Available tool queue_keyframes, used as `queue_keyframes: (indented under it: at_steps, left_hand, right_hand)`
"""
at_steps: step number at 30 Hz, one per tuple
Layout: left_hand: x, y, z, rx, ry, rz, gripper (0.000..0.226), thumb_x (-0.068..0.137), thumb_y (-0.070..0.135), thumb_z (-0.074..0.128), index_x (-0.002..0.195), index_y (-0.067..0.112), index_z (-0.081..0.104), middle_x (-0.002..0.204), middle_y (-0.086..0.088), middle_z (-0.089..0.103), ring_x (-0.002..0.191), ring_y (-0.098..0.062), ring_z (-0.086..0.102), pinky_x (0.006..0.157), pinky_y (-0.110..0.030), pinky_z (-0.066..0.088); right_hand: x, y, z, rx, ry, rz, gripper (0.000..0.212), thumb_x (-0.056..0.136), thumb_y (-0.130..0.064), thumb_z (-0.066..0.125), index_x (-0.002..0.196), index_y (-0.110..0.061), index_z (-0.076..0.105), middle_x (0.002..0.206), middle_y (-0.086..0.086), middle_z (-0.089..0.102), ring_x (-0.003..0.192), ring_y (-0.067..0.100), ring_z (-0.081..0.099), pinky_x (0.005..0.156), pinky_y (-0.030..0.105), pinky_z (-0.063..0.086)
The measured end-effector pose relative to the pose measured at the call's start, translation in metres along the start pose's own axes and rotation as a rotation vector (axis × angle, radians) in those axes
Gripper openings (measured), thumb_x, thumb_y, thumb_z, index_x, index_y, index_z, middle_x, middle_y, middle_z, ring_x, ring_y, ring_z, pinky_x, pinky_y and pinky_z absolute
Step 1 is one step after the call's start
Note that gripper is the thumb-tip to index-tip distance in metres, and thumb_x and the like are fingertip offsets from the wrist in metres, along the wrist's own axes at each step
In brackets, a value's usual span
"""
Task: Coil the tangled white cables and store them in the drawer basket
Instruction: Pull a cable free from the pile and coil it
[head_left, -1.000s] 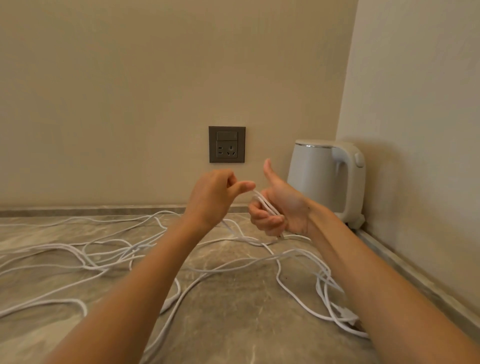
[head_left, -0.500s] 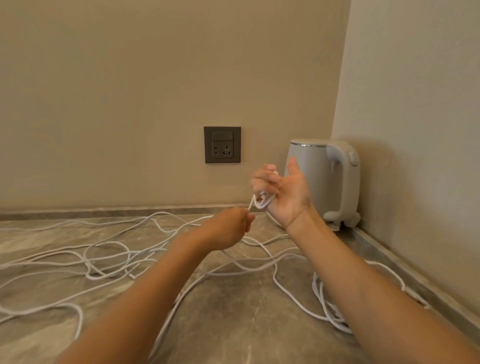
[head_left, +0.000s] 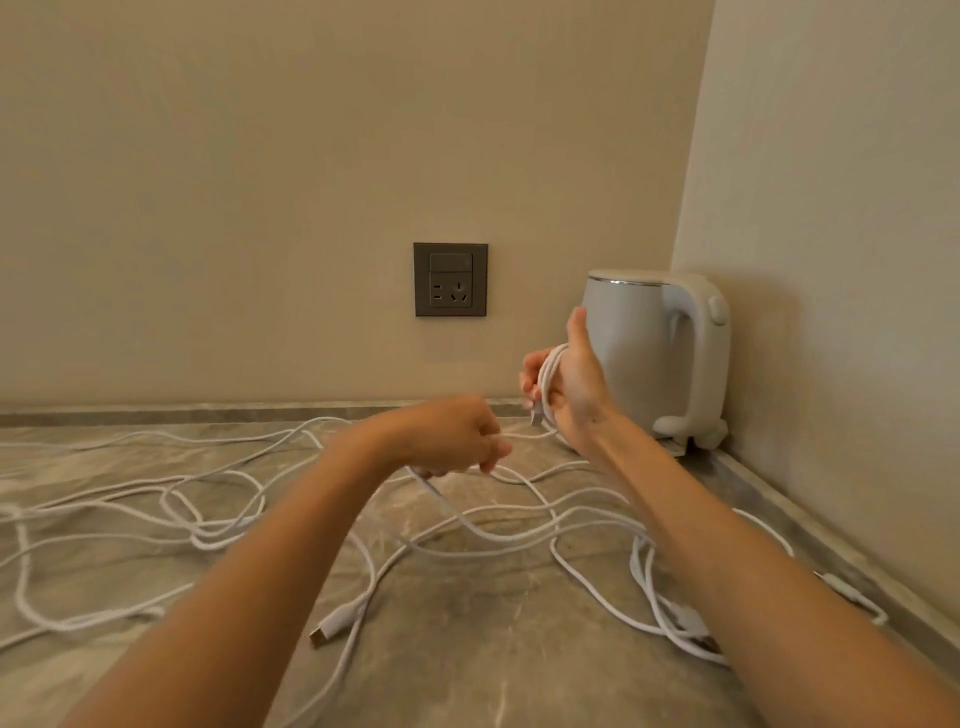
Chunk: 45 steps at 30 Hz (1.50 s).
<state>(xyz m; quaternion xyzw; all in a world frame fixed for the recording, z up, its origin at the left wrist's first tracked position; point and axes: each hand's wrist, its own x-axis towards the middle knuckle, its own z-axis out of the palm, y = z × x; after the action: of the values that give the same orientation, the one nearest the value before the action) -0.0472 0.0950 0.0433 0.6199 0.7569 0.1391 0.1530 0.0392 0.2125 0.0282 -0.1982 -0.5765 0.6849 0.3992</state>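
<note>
The marbled surface (head_left: 467, 670) carries the tangled white cables (head_left: 223, 535), sprawled from its left edge to the corner, too knotted to count. One white kettle (head_left: 634, 353) stands in that corner, right behind the hands, beside one dark wall socket (head_left: 450, 279). The right hand (head_left: 571, 384), thumb up, has a small coil (head_left: 548, 376) looped around its curled fingers; the left hand (head_left: 452, 436) pinches a strand just beside it.

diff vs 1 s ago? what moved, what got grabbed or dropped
The left hand dropped from level with the right hand to below and left of it, still pinching the thin white cable. The white cable coil now wraps round the right hand's palm. Nothing was let go. White electric kettle, grey wall socket and loose white cables on the marbled countertop are unchanged.
</note>
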Motion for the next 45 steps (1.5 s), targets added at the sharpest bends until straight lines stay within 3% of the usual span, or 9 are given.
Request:
queue_keyframes:
  at_steps: [7, 9, 13, 19, 26, 30, 32, 38, 45]
  left_hand:
    - [-0.002, -0.013, -0.013, -0.089, 0.401, 0.031, 0.026, 0.084, 0.028, 0.065, 0.072, 0.005, 0.066, 0.059, -0.001, 0.054, 0.056, -0.011, 0.047, 0.055, -0.022, 0.038]
    - [0.000, -0.014, -0.014, -0.114, 0.499, 0.054, 0.023, 0.083, 0.027, 0.066, 0.073, 0.006, 0.065, 0.062, -0.001, 0.055, 0.062, -0.015, 0.050, 0.061, -0.028, 0.042]
    - [0.002, -0.012, -0.010, -0.070, 0.653, 0.097, 0.022, 0.082, 0.031, 0.066, 0.075, 0.011, 0.060, 0.057, 0.008, 0.044, 0.054, -0.005, 0.039, 0.051, -0.023, 0.029]
    - [0.004, -0.018, -0.009, -0.030, 0.785, 0.134, 0.030, 0.087, 0.036, 0.056, 0.070, 0.011, 0.059, 0.053, 0.007, 0.043, 0.050, -0.008, 0.038, 0.052, -0.026, 0.030]
    - [0.012, -0.021, 0.002, 0.050, 0.452, 0.035, 0.014, 0.092, 0.002, 0.046, 0.090, 0.011, 0.056, 0.066, 0.005, 0.047, 0.073, -0.024, 0.054, 0.069, -0.030, 0.043]
    - [0.006, -0.008, 0.012, 0.042, 0.281, -0.003, 0.019, 0.094, 0.001, 0.036, 0.100, 0.005, 0.054, 0.091, -0.013, 0.060, 0.091, -0.031, 0.057, 0.061, -0.029, 0.035]
    - [0.007, -0.002, 0.016, 0.064, 0.204, -0.036, 0.023, 0.097, 0.008, 0.034, 0.107, 0.000, 0.053, 0.113, -0.020, 0.057, 0.103, -0.035, 0.056, 0.068, -0.029, 0.040]
    - [0.005, 0.007, 0.024, 0.121, -0.040, -0.066, 0.024, 0.097, 0.010, 0.035, 0.112, 0.000, 0.051, 0.120, -0.019, 0.054, 0.105, -0.033, 0.053, 0.078, -0.032, 0.042]
    - [0.004, 0.010, 0.018, 0.142, -0.056, 0.035, 0.029, 0.099, 0.018, 0.038, 0.093, 0.002, 0.062, 0.096, -0.012, 0.058, 0.079, -0.019, 0.049, 0.063, -0.024, 0.036]
  right_hand:
    - [0.000, 0.002, 0.002, -0.652, -0.132, 0.043, 0.090, 0.087, -0.069, -0.002, 0.054, -0.003, 0.050, 0.044, 0.007, 0.046, 0.044, 0.016, 0.044, 0.053, 0.027, 0.040]
    - [-0.002, 0.000, 0.002, -0.702, -0.244, 0.134, 0.092, 0.083, -0.072, -0.009, 0.050, -0.004, 0.045, 0.042, 0.007, 0.043, 0.040, 0.017, 0.038, 0.047, 0.025, 0.035]
    - [-0.007, -0.007, -0.003, -0.679, -0.451, 0.245, 0.091, 0.078, -0.078, -0.010, 0.049, -0.007, 0.040, 0.041, 0.005, 0.040, 0.038, 0.014, 0.031, 0.042, 0.022, 0.027]
    - [-0.007, -0.011, -0.007, -0.168, -0.825, 0.413, 0.093, 0.074, -0.082, -0.005, 0.041, -0.008, 0.042, 0.035, 0.001, 0.034, 0.029, 0.008, 0.027, 0.032, 0.013, 0.025]
    - [0.000, 0.001, 0.005, 0.669, -1.117, 0.499, 0.094, 0.074, -0.081, 0.017, 0.066, 0.003, 0.057, 0.057, 0.017, 0.058, 0.048, 0.018, 0.035, 0.044, 0.026, 0.038]
    - [0.002, 0.001, 0.002, 0.923, -1.006, 0.472, 0.089, 0.072, -0.078, 0.030, 0.069, 0.007, 0.056, 0.058, 0.021, 0.054, 0.049, 0.026, 0.042, 0.048, 0.034, 0.043]
    - [0.001, -0.001, 0.000, 0.956, -0.791, 0.421, 0.089, 0.077, -0.080, 0.027, 0.063, 0.004, 0.054, 0.052, 0.015, 0.047, 0.043, 0.023, 0.044, 0.040, 0.029, 0.043]
    - [-0.009, -0.005, 0.008, 0.945, -0.275, 0.222, 0.067, 0.088, -0.068, 0.034, 0.071, -0.005, 0.048, 0.058, 0.008, 0.045, 0.046, 0.016, 0.046, 0.043, 0.021, 0.045]
    - [-0.002, -0.001, -0.001, 0.252, -0.026, 0.034, 0.067, 0.093, -0.065, 0.021, 0.067, -0.008, 0.046, 0.055, 0.007, 0.043, 0.050, 0.014, 0.039, 0.054, 0.025, 0.034]
